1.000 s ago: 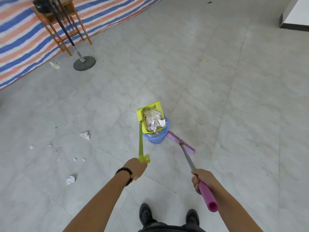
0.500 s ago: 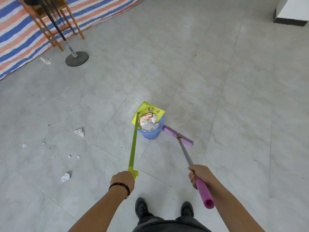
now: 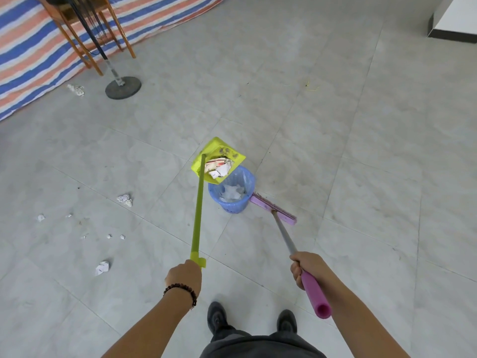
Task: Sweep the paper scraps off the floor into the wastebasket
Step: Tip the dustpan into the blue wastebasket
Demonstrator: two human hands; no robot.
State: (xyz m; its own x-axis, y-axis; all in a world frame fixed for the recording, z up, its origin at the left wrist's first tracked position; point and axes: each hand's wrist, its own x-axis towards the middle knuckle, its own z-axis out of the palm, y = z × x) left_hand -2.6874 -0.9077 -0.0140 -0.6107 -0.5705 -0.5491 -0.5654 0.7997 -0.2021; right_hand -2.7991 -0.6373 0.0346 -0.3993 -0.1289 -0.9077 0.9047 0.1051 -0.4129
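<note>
Paper scraps [image 3: 125,199] lie scattered on the grey tiled floor [image 3: 361,151] at the left: 1 crumpled wad near the striped tarp [image 3: 31,55], 1 larger wad well left of the wastebasket, a loose trail of small bits below it, and another crumpled piece [image 3: 102,267] nearer the person's feet. More crumpled paper [image 3: 219,167] sits in the tilted pan of the yellow-green dustpan [image 3: 219,159], which hangs over the far left rim of the blue wastebasket [image 3: 232,192]. The basket stands upright on the floor, lined with a clear bag, with pale paper already inside.

The left hand [image 3: 183,276] is closed in a fist around the top end of the dustpan's long green handle [image 3: 197,210], just below its small hook; the fingers curl away from the camera, so only the back of the hand and knuckles show. A dark beaded bracelet [image 3: 180,291] circles that wrist.

2 dark shoes [image 3: 218,317] stand between the arms at the bottom edge.

The right hand [image 3: 307,267] wraps tightly around the broom [image 3: 273,209] where its grey shaft meets the pink foam grip [image 3: 313,293], fingers [image 3: 296,271] pressed together and thumb over the top. The pink end of the grip sticks out toward the camera. The purple broom head rests on the floor, touching or just beside the right side of the wastebasket; which of these cannot be told.

At top left a wooden stool [image 3: 103,29] and a stand with a round dark base [image 3: 123,87] sit by the tarp.
</note>
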